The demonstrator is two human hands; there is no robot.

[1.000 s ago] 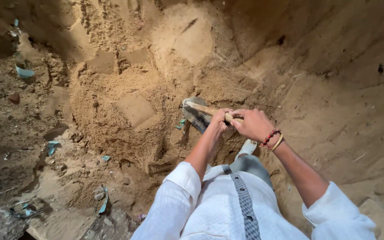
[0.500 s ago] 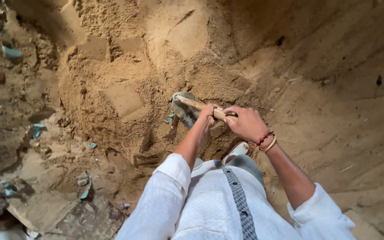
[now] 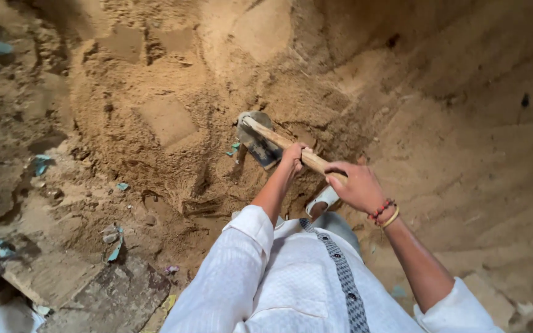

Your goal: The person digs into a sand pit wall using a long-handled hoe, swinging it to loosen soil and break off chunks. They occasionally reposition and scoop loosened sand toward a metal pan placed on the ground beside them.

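A hoe with a wooden handle [image 3: 277,140] and a flat metal blade [image 3: 255,143] points into a heap of brown sand [image 3: 174,123]. My left hand [image 3: 293,155] is closed around the handle further down, close to the blade. My right hand [image 3: 358,186] grips the handle's near end; its wrist carries beaded and metal bangles. The blade rests at the foot of the sand heap, partly dug in. White sleeves cover both my upper arms.
Cut marks scar the sand slope [image 3: 155,117]. Small blue-green scraps [image 3: 116,249] and rubble lie on the ground at left. A flat stone slab [image 3: 103,296] sits at the lower left. One foot in a white shoe [image 3: 323,200] stands below the handle.
The hoe and both hands have shifted slightly left and up in the view, blade staying low in the sand. The camera has drifted, so the heap sits lower-left than before.
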